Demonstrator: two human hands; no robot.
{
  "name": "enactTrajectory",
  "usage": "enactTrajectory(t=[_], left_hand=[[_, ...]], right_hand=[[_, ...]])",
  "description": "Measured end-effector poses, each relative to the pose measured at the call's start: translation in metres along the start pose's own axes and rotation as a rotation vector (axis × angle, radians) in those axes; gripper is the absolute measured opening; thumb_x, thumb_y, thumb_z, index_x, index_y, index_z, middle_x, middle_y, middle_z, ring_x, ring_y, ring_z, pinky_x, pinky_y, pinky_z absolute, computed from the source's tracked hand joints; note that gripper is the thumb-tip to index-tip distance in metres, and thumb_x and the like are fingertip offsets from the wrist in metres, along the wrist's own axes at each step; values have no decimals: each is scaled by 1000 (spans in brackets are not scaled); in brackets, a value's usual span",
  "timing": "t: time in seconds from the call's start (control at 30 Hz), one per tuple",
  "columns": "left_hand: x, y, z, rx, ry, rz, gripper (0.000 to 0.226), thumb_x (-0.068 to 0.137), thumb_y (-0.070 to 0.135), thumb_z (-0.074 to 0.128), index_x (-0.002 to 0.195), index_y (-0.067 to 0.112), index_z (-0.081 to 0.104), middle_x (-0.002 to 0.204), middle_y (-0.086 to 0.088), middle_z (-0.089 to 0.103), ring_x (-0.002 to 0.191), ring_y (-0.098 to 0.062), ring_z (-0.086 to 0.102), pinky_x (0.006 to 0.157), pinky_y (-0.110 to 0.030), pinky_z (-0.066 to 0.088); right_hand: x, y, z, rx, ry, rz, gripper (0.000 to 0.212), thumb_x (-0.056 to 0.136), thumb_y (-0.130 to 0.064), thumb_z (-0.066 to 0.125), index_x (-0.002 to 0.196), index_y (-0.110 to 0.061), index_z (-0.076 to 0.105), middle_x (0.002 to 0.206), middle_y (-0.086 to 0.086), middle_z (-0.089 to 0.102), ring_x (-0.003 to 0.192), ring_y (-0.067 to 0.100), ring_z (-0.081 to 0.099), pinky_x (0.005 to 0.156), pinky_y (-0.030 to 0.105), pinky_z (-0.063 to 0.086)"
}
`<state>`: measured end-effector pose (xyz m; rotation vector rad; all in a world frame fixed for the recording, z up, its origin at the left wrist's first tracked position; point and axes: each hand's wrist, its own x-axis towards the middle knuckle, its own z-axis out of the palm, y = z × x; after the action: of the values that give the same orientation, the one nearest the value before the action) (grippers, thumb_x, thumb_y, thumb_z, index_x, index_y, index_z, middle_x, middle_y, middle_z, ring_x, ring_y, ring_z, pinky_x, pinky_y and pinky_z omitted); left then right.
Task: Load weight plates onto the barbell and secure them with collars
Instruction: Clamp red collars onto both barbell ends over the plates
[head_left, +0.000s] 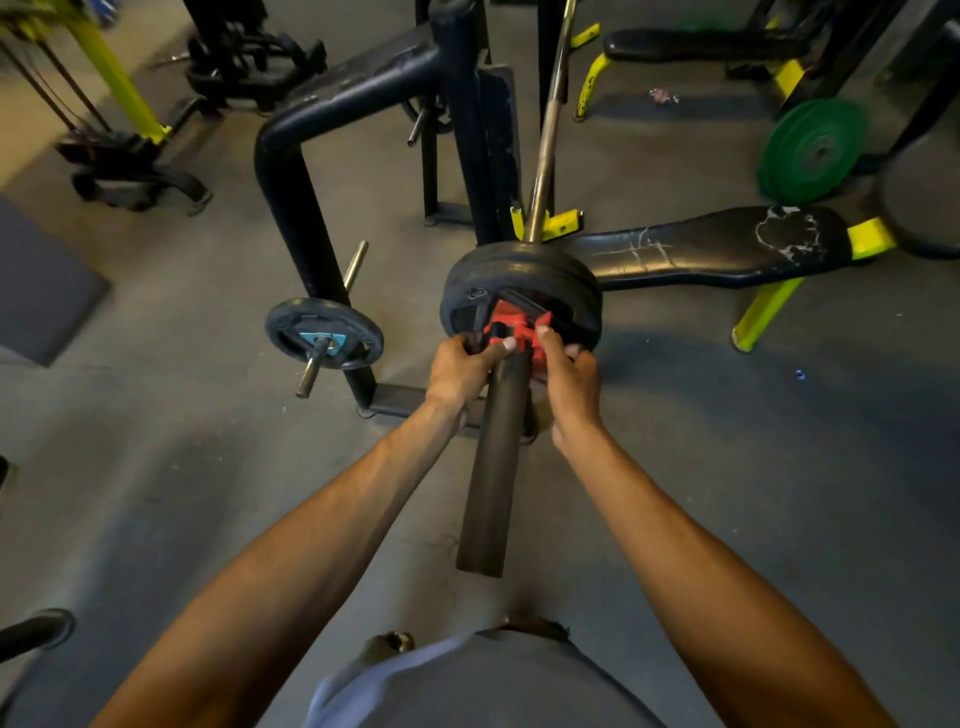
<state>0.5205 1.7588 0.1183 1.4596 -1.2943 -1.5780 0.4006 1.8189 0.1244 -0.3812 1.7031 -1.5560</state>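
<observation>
The barbell's dark sleeve (493, 467) points toward me, and its thin shaft (545, 135) runs away over the rack. Black weight plates (550, 275) sit stacked on the sleeve. A red collar (511, 319) is on the sleeve right against the outer plate. My left hand (462, 371) pinches the collar's left side between thumb and fingers. My right hand (566, 382) grips its right side, thumb on top. The lower part of the collar is hidden behind my fingers.
A black rack frame (291, 171) stands to the left, with a small black plate (324, 332) on a storage peg. A cracked black bench (727, 244) with yellow legs lies to the right. Green plates (813, 150) lean at the far right.
</observation>
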Motion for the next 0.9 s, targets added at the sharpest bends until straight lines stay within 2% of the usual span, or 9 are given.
enactTrajectory(t=[0.17,0.3,0.37,0.43,0.5,0.6,0.73,0.8,0.9], left_hand=[[-6,11,0,-47,-23,-2,52,71,41,84,106,4,73,105,-22,76,102,-40,72,87,-60,57],[-3,13,-3,-29,-36,-18,57,67,42,85,105,2,72,107,-23,75,102,-39,72,87,-59,58],[0,13,-4,-4,-45,-33,57,66,44,87,100,1,72,98,-19,76,93,-35,74,85,-57,57],[-1,14,-5,31,-81,-21,32,74,37,86,85,9,72,84,-9,72,81,-23,69,80,-48,59],[-3,17,-6,19,-120,-1,14,84,25,82,81,18,70,81,-1,69,71,-7,65,71,-32,53],[-1,16,-19,26,-255,26,8,90,21,75,96,18,70,83,3,67,61,4,60,59,-16,47],[7,8,-77,139,-346,98,35,84,41,77,100,13,66,89,3,66,81,-7,60,66,-20,44],[15,10,-123,205,-388,106,47,87,38,76,122,10,62,112,-1,69,101,-13,65,72,-13,49],[36,13,-204,313,-384,160,50,90,36,74,132,11,62,125,-2,68,115,-14,64,92,-23,51]], right_hand=[[2,6,-12,335,-32,273,33,101,-34,59,119,-7,65,94,11,71,77,19,70,71,33,61],[5,3,-10,470,-204,459,44,99,-53,56,110,-12,69,85,5,70,78,16,65,77,31,55],[6,7,-5,487,-157,468,40,103,-46,50,99,-11,69,76,5,74,70,15,70,66,27,57],[7,14,1,502,-59,472,38,106,-38,47,81,-15,64,55,0,68,46,10,65,46,18,50],[9,20,3,466,-21,447,40,105,-39,49,77,-16,66,51,-3,65,40,9,59,43,17,43],[12,17,-4,200,99,280,22,101,-30,56,84,-18,63,54,-5,64,49,12,59,46,23,45],[-19,-5,4,-262,480,-303,12,82,-19,60,93,-15,65,91,3,65,76,-4,57,82,26,50],[-48,-13,36,-430,504,-566,21,86,-9,61,106,-7,65,108,4,59,89,-4,55,88,12,42],[-77,-14,107,-579,380,-732,23,86,-11,64,109,-10,64,113,7,58,106,20,58,95,29,46]])
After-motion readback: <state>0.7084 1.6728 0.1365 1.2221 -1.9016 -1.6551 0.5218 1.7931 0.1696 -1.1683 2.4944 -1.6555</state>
